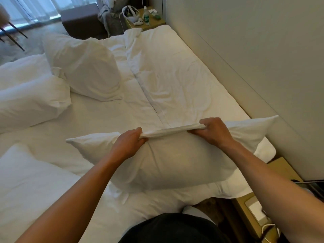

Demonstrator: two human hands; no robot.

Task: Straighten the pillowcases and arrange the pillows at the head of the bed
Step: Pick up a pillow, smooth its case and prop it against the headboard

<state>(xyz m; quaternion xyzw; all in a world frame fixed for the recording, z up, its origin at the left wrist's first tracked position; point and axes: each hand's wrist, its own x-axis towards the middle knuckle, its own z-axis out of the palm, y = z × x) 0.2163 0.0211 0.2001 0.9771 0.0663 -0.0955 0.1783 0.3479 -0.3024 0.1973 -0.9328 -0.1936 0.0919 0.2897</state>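
The white pillow [168, 160] bulged plump below both hands; the left hand [129, 144] and right hand [214, 132] each clenched its bunched top edge, fabric stretched taut between them.

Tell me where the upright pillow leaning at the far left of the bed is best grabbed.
Probably by its top edge, near the two upper corners, reaching down from above. That pillow stands tilted on its lower edge against another pillow, so the top is free, as with the pillow that the left hand and right hand pinch.
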